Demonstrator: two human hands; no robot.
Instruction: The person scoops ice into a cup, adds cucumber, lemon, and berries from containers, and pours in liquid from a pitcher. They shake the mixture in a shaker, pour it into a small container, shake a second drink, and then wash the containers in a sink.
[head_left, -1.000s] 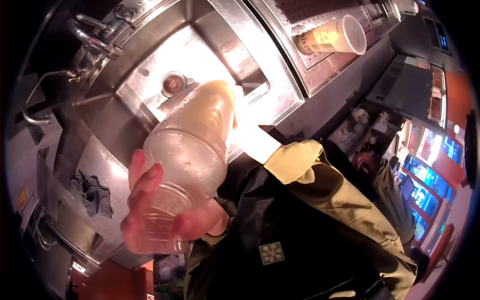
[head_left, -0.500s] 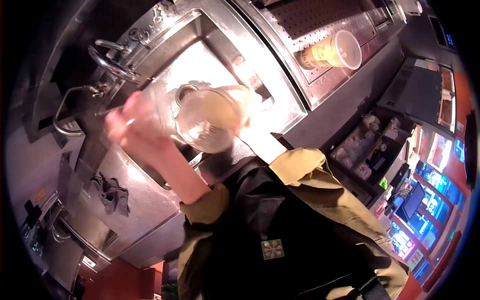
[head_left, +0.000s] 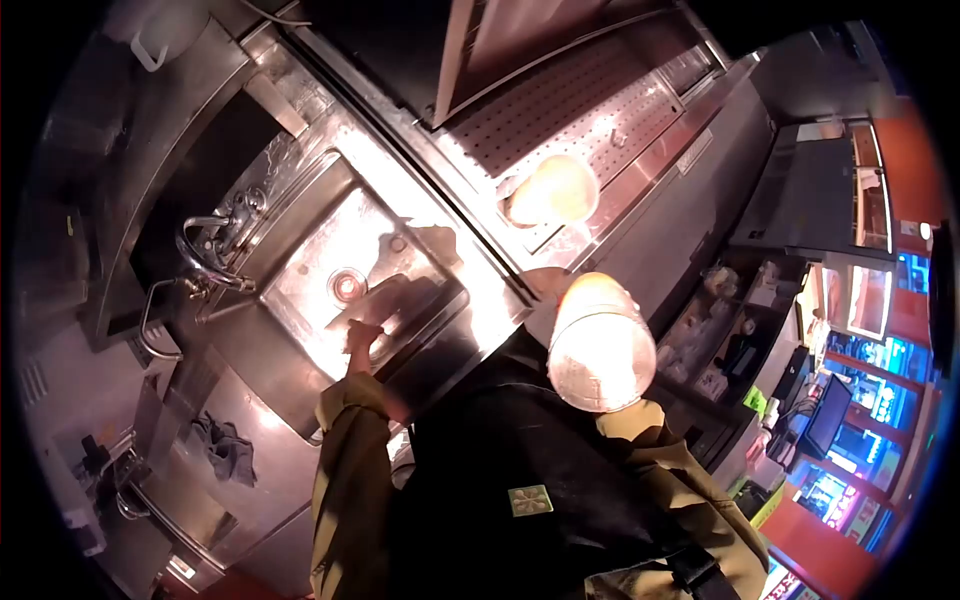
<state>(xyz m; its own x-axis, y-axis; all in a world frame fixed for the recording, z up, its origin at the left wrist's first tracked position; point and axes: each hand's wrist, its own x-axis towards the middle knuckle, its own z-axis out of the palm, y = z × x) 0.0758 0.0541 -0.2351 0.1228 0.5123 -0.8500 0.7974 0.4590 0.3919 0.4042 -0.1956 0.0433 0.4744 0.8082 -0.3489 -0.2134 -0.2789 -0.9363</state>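
A large pale plastic container point(head_left: 602, 355), brightly lit, is in my right hand point(head_left: 588, 292) at the counter's front edge. Most of that hand is hidden behind it or lost in glare. My left hand point(head_left: 364, 342) hangs low over the near side of the steel sink point(head_left: 300, 225), with fingers partly showing and nothing visible in them. Beneath it, the sink's floor shows a round drain point(head_left: 348, 287). Another pale cup point(head_left: 560, 190) lies or leans on the perforated drain tray point(head_left: 610, 115), to the right of the sink.
A curved faucet point(head_left: 205, 255) reaches over the sink's left side. A dark cloth point(head_left: 228, 450) lies crumpled on the steel counter at the lower left. On the right, a shelf bin point(head_left: 720, 325) holds wrapped items, with a monitor point(head_left: 825, 405) beyond.
The container has moved right, from between both hands over the sink to my right hand near the counter edge. My left hand has let go and dropped lower. The view has shifted.
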